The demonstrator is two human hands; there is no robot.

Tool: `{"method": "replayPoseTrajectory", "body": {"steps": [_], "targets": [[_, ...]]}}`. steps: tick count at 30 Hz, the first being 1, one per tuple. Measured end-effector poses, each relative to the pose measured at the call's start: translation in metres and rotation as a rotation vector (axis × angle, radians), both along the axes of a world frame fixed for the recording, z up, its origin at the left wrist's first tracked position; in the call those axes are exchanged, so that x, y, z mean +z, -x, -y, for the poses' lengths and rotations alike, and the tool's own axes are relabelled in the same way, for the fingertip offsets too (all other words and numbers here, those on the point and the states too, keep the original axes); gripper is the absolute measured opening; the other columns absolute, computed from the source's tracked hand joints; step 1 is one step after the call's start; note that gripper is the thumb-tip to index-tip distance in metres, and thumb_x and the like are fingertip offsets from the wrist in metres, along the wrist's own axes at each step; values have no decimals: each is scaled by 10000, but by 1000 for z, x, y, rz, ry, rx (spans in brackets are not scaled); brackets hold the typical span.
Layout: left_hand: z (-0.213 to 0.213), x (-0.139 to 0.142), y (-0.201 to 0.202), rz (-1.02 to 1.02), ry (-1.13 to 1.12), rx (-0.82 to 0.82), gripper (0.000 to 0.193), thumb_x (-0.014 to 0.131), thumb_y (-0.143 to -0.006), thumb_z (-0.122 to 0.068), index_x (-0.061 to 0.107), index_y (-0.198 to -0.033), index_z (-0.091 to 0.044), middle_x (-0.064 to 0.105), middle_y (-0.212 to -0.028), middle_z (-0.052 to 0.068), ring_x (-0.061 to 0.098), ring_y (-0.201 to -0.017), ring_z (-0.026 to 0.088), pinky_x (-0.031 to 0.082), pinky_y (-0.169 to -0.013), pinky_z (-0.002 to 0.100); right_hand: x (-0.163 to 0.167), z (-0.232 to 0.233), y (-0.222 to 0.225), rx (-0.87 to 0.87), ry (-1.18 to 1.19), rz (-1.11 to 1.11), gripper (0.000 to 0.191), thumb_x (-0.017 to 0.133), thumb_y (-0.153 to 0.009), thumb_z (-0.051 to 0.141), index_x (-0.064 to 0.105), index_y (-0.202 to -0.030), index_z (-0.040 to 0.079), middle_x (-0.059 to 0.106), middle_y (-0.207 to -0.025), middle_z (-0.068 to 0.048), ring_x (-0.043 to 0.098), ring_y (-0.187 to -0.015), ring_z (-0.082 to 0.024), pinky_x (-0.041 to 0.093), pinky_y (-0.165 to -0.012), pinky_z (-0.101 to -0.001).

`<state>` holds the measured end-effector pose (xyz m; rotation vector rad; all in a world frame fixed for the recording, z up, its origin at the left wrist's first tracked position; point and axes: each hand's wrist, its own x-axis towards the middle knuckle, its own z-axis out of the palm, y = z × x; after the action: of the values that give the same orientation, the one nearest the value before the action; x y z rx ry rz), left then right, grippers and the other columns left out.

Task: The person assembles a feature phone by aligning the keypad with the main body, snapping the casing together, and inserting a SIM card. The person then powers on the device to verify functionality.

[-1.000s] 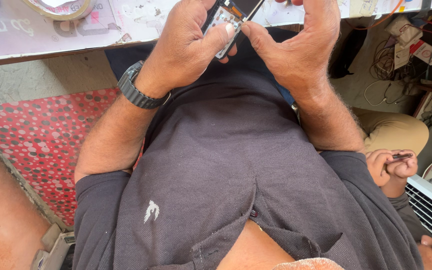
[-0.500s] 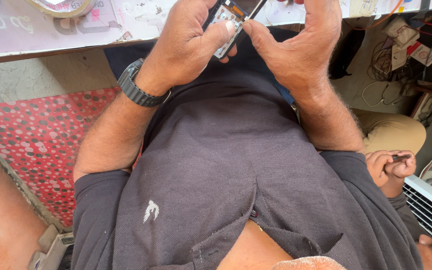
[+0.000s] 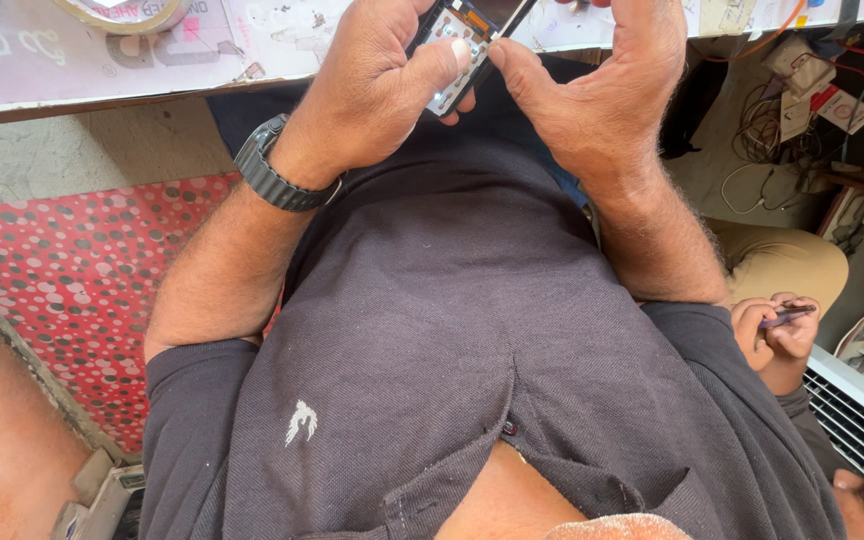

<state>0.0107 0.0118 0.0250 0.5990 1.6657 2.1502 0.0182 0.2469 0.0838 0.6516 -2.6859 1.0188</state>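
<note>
Gripping opened phone (image 3: 457, 45), circuitry exposed, at desk (image 3: 72, 70) edge | your left hand (image 3: 377, 85) clasps it | your right hand (image 3: 602, 95) pinches it.

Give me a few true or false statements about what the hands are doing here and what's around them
1. Both hands hold a small opened phone. True.
2. The left hand has a dark watch on its wrist. True.
3. The right hand wears a glove. False: it is bare.
4. A roll of tape lies on the table at upper left. True.
5. The cloth at left is plain blue. False: it is red with dots.
</note>
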Motion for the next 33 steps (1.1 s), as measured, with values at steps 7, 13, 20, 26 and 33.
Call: {"method": "replayPoseTrajectory", "body": {"steps": [7,13,20,26,33], "targets": [[-1,3,0,16,9,10,189,516,-1168,-86,604,-1300,14,708,-973,72,734,-790,99,641,-721,242,0,1,-2,-31,45,48,455,964,-908,121,563,-1101,25,552,-1075,-83,568,-1004,-220,483,-849,-352],[-1,4,0,33,12,12,177,524,-1167,-90,615,-1277,15,710,-959,72,729,-795,101,633,-724,250,-6,-1,-5,-25,155,87,518,989,-949,86,562,-1231,4,543,-1154,-90,566,-1087,-198,503,-921,-335],[-2,5,1,25,10,9,180,518,-1166,-88,617,-1277,14,710,-945,65,722,-813,106,625,-716,249,-14,-2,-3,20,213,52,591,988,-957,40,547,-1346,-16,551,-1250,-105,580,-1160,-196,511,-1016,-323],[-1,6,0,41,19,4,171,527,-1170,-90,623,-1266,15,709,-946,68,719,-766,96,622,-723,253,-14,-2,-2,32,245,68,555,973,-959,15,560,-1329,-10,559,-1238,-102,588,-1152,-187,514,-1014,-321],[0,4,0,22,-9,1,176,523,-1172,-99,621,-1262,15,707,-936,74,723,-767,101,626,-712,248,-15,-3,1,37,263,103,476,954,-961,23,569,-1238,-10,548,-1167,-89,575,-1101,-181,505,-961,-314]]}}
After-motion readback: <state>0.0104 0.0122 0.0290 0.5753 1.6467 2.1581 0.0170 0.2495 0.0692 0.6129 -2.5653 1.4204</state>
